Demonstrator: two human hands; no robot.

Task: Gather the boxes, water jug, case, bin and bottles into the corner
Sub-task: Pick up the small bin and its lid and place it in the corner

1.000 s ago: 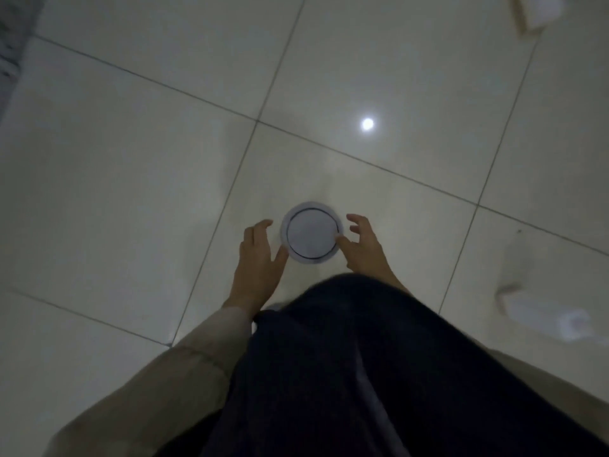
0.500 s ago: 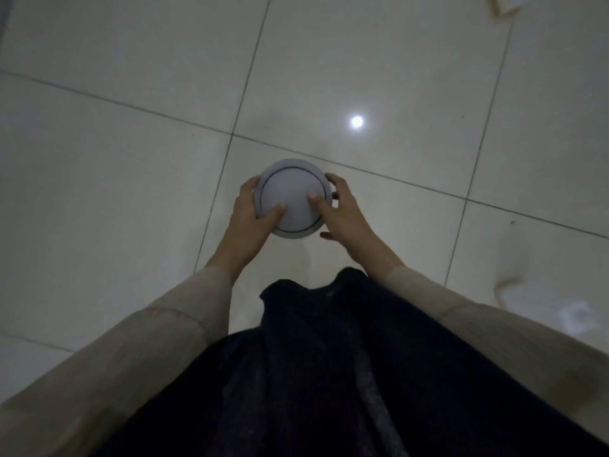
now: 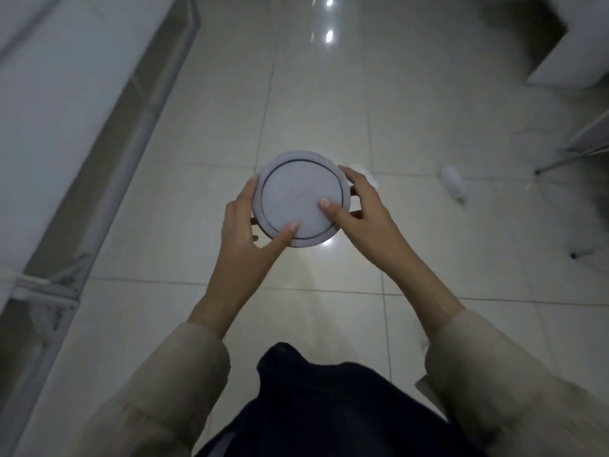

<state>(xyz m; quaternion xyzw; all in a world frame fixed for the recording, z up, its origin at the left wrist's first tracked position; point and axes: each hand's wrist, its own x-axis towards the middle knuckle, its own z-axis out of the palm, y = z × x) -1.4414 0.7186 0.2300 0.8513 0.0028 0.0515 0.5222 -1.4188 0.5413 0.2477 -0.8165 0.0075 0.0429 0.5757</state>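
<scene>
Head view looks straight down on dark clothing and two beige sleeves nearest the camera, the bare forearms reaching forward over a glossy cream tiled floor (image 3: 329, 103). Between the hands is a round white bin with a thin dark ring on its lid (image 3: 301, 203), seen from above and held off the floor. The left hand (image 3: 242, 222) grips its left side, thumb laid on the lid's near edge and fingers curled round the rim; the right hand (image 3: 362, 209) grips the right side, thumb pressed on the lid and fingers wrapped behind. Left of the left hand, well apart, runs the edge of a white panel with a pale metal frame (image 3: 99, 179), slanting away from near to far. Right of the right hand lies a small white bottle (image 3: 453, 181) on the tiles, blurred, near thin metal legs (image 3: 560, 163). Beyond the hands open floor stretches ahead, and far right stands a white cabinet corner (image 3: 566, 61).
</scene>
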